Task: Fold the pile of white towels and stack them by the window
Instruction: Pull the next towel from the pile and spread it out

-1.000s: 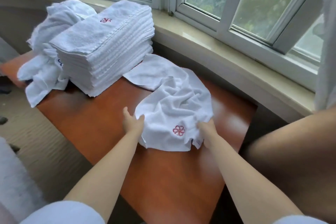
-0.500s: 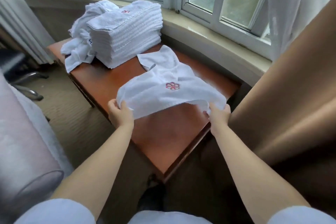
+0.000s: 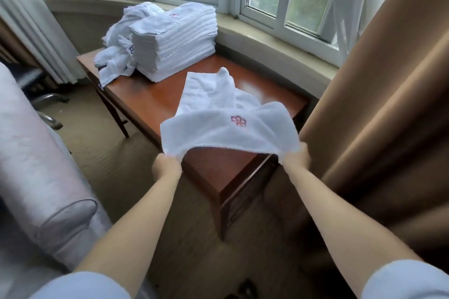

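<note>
Head view: left hand point(image 3: 167, 167) and right hand point(image 3: 295, 159) each grasp a near corner of the white towel point(image 3: 226, 128), now lifted off the wooden table point(image 3: 155, 102) at centre frame, spread for folding; folded stack point(image 3: 175, 39) waits upper centre.

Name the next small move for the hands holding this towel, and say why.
Probably pull the towel taut and lay it flat on the table. The left hand and right hand each grip a near corner, but the far part lies bunched on the wood, so it likely cannot be folded cleanly yet for the folded stack.
</note>
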Demonstrator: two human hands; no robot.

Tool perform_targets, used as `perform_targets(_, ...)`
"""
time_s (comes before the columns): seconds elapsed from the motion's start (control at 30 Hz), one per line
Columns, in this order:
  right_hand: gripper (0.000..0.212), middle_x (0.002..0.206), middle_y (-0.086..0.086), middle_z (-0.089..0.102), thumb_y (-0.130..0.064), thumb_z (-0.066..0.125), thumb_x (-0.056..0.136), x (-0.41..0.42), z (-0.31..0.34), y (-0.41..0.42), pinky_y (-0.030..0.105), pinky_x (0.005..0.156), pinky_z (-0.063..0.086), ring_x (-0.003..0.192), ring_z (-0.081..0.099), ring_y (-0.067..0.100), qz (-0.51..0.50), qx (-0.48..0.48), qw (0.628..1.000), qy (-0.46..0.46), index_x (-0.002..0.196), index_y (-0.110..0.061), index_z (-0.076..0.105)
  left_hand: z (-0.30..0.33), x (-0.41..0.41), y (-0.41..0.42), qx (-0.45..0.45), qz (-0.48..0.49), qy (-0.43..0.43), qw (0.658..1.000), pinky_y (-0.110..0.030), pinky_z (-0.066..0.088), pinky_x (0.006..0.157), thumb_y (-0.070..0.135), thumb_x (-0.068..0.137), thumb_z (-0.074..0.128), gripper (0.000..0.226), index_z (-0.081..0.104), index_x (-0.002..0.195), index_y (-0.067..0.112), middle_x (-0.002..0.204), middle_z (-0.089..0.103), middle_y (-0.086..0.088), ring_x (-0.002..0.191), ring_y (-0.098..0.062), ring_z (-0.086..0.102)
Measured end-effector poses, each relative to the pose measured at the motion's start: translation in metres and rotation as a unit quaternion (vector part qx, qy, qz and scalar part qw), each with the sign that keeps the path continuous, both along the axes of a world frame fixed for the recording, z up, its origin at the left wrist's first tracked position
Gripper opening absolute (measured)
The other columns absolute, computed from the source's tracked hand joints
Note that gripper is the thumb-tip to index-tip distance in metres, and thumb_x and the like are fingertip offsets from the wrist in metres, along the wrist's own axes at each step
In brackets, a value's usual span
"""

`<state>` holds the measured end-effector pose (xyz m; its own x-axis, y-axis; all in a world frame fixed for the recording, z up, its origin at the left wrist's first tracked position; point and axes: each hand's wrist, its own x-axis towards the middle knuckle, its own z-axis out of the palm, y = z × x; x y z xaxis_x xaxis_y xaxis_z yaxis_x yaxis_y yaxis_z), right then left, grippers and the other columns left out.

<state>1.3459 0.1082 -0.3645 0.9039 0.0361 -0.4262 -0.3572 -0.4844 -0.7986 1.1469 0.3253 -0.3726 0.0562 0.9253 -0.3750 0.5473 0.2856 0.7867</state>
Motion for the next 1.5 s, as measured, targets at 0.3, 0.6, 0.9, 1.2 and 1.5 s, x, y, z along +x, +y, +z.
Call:
perform_targets(0.3,0.006,0.084,0.008,0.050,-0.007,0.053,0.096,-0.039,-0.014,-0.020,0.022,0.042,0.048,0.065,0.048,0.015,0.027,0.042,0.950,0.309,0.101,-0.008,0.050,-0.012,-0.020,-0.049,-0.266,-0.039,-0.011,0.963,-0.037,0.045,0.081,0.010,0.094,0.041,0.013,0.054,0.096,0.009,0.080,0.055,-0.010,0.066,-0.021,0.053)
perform_targets(0.6,0.049,0.084,0.008,0.066,-0.006,0.050,0.088,0.076,0.053,0.079,0.019,0.047,0.049,0.052,0.060,0.012,0.003,0.284,0.952,0.111,0.137,-0.007,0.049,0.064,0.080,0.019,-0.071,0.052,-0.311,0.946,-0.029,0.051,0.064,0.019,0.098,0.047,0.014,0.060,0.102,0.015,0.089,0.067,-0.005,0.071,-0.018,0.064)
perform_targets(0.9,0.016,0.038,0.001,0.054,-0.006,0.044,0.092,0.142,0.032,0.129,0.011,0.030,0.036,0.022,0.046,0.007,-0.050,0.246,0.926,0.282,0.096,-0.015,0.057,0.056,0.135,0.056,-0.112,0.078,-0.202,0.970,-0.024,0.050,0.048,0.003,0.092,0.051,0.012,0.060,0.099,0.007,0.076,0.059,-0.005,0.065,-0.016,0.054)
perform_targets(1.2,0.037,0.120,-0.002,0.055,-0.017,0.051,0.097,0.218,0.057,0.235,0.032,0.085,0.050,0.105,0.058,0.018,0.058,0.380,0.916,0.111,0.133,-0.024,0.047,0.064,0.222,0.195,-0.047,0.009,-0.321,0.946,-0.029,0.052,0.061,0.018,0.102,0.044,0.021,0.055,0.119,0.019,0.112,0.056,-0.004,0.075,-0.015,0.063)
perform_targets(1.5,0.037,0.114,0.005,0.056,-0.006,0.050,0.092,0.179,-0.055,0.247,0.028,0.077,0.043,0.094,0.054,0.023,0.024,0.074,0.995,0.056,0.128,-0.011,0.053,-0.065,0.202,0.214,-0.027,-0.220,0.015,0.975,-0.033,0.049,0.085,0.004,0.091,0.054,0.035,0.061,0.125,0.008,0.129,0.059,-0.010,0.109,-0.026,0.060)
